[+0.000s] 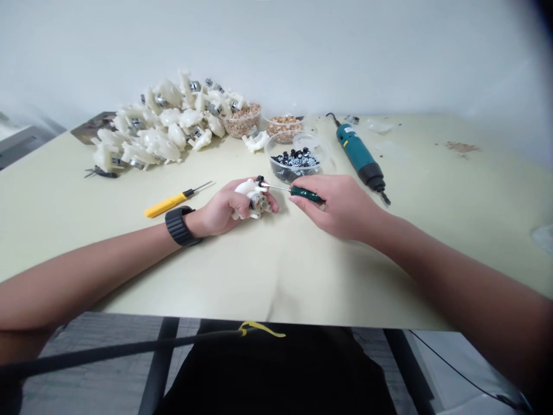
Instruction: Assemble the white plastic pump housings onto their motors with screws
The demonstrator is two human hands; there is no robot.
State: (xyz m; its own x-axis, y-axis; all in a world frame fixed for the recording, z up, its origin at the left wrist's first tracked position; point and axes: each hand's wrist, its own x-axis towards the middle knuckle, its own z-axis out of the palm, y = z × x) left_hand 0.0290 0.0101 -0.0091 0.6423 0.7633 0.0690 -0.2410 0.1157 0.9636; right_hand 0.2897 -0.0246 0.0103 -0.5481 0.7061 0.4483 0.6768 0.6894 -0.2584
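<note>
My left hand (220,208), with a black watch band on its wrist, is closed around a white plastic part (246,189) that has a small round motor (260,203) set in it. A small black piece (260,180) sits at the part's upper end. Closed on the green handle of a screwdriver (307,194), my right hand (341,204) points the metal shaft left. The shaft's tip meets the part at or just beside the black piece; exact contact is too small to tell.
A heap of similar white parts (168,124) lies at the back left. Behind my hands stands a clear tub (322,164) of black and silver pieces, near two tubs of small brownish pieces. A yellow screwdriver (166,204) lies left, a teal power screwdriver (358,155) right.
</note>
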